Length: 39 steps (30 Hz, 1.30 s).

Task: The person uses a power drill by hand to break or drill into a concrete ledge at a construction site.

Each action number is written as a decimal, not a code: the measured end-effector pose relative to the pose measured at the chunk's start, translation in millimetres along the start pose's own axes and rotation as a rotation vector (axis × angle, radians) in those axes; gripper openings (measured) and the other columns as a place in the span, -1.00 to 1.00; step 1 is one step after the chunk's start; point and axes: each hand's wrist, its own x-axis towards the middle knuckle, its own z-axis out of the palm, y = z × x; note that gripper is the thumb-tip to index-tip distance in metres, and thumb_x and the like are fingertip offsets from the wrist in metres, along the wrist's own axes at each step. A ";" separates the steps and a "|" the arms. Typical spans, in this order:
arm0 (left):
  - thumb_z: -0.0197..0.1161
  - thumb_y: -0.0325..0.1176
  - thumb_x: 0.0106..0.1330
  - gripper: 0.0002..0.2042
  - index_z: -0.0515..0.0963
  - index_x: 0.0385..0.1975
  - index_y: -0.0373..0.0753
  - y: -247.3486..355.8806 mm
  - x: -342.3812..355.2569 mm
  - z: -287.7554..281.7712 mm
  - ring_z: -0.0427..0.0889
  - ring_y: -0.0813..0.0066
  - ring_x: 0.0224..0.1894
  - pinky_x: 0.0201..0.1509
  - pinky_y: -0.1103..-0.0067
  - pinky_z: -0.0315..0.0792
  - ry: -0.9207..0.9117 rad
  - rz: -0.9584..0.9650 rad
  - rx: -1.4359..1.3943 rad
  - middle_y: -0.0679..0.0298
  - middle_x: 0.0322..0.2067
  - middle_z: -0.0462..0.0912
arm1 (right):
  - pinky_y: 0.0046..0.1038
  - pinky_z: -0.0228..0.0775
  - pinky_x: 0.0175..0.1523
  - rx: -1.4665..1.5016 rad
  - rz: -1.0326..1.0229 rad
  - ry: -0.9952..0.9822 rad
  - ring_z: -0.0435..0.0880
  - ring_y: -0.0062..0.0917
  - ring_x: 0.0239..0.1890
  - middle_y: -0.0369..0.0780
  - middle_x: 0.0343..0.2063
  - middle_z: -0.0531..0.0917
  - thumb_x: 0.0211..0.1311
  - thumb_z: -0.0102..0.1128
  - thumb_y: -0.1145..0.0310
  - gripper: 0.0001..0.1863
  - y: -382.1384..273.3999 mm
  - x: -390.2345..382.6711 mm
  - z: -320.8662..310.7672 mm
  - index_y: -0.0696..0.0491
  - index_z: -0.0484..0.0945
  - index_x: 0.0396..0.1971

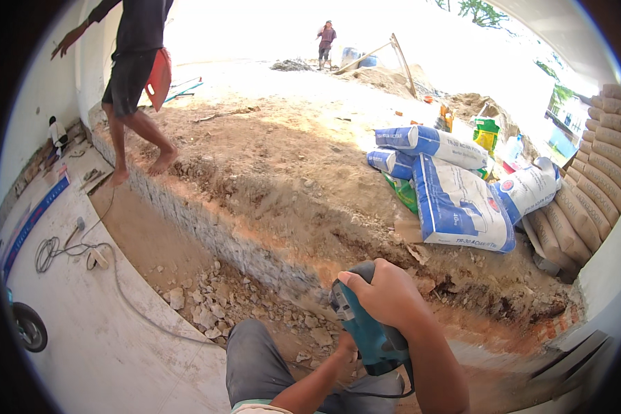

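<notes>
The right hand [386, 293] curls closed over the teal-and-black plastic power tool [367, 338], near centre; how the left hand [348, 343] grips is hidden. Steady work likely wants both hands firm, black cable [393, 395] clear.

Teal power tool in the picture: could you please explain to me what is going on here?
The person's right hand grips the upper end of the teal power tool, in front of a dirt bank. The left hand is mostly hidden behind the tool, so its hold is unclear. Rubble lies along the bank's foot, and a barefoot co-worker is at the bank's edge, upper left.
</notes>
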 end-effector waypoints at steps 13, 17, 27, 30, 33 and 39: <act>-0.04 -0.08 0.50 -0.56 0.38 0.18 -0.29 -13.8 16.4 -27.0 0.65 0.23 0.01 0.07 0.31 0.59 -0.199 -0.091 0.023 0.14 0.04 0.58 | -0.20 0.48 0.05 0.049 -0.081 -0.143 0.68 -0.07 -0.08 0.10 -0.24 0.68 0.29 0.13 -0.16 -0.28 6.9 -8.6 -13.6 0.36 0.53 -0.10; -0.01 -0.11 0.48 -0.57 0.40 0.16 -0.29 -13.4 17.4 -20.1 0.65 0.25 0.00 0.05 0.32 0.59 -0.182 -0.094 0.050 0.15 0.03 0.59 | -0.21 0.49 0.05 0.061 -0.125 -0.106 0.69 -0.09 -0.09 0.07 -0.25 0.69 0.30 0.12 -0.15 -0.31 15.5 -6.1 -3.0 0.32 0.55 -0.11; 0.06 -0.18 0.45 -0.62 0.44 0.12 -0.29 -11.5 3.8 -19.4 0.66 0.29 -0.03 0.01 0.36 0.59 -0.078 -0.036 0.035 0.16 0.00 0.62 | -0.20 0.49 0.05 0.068 -0.191 -0.134 0.70 -0.06 -0.11 0.09 -0.28 0.69 0.32 0.10 -0.15 -0.30 19.5 -7.2 4.1 0.35 0.54 -0.11; 0.08 -0.20 0.44 -0.63 0.45 0.11 -0.29 -14.0 8.2 -12.4 0.66 0.31 -0.04 -0.01 0.37 0.59 -0.062 -0.008 0.019 0.17 -0.02 0.63 | -0.19 0.49 0.05 0.085 -0.162 -0.118 0.69 -0.03 -0.10 0.15 -0.27 0.67 0.32 0.10 -0.15 -0.27 20.1 -8.5 6.7 0.40 0.51 -0.09; 0.10 -0.22 0.43 -0.65 0.47 0.10 -0.29 -10.9 16.1 -5.3 0.67 0.32 -0.05 -0.02 0.38 0.59 -0.054 0.021 0.003 0.17 -0.03 0.63 | -0.16 0.48 0.04 0.048 -0.090 -0.110 0.68 0.01 -0.11 0.20 -0.27 0.66 0.30 0.12 -0.16 -0.25 16.4 -9.4 1.9 0.42 0.49 -0.10; 0.14 -0.27 0.41 -0.67 0.49 0.08 -0.29 2.7 3.9 -7.8 0.67 0.35 -0.07 -0.04 0.40 0.59 -0.033 0.061 -0.043 0.18 -0.05 0.65 | -0.12 0.48 0.01 -0.021 -0.035 -0.051 0.67 0.06 -0.11 0.18 -0.29 0.67 0.28 0.17 -0.15 -0.27 -2.3 -7.9 -0.3 0.39 0.47 -0.14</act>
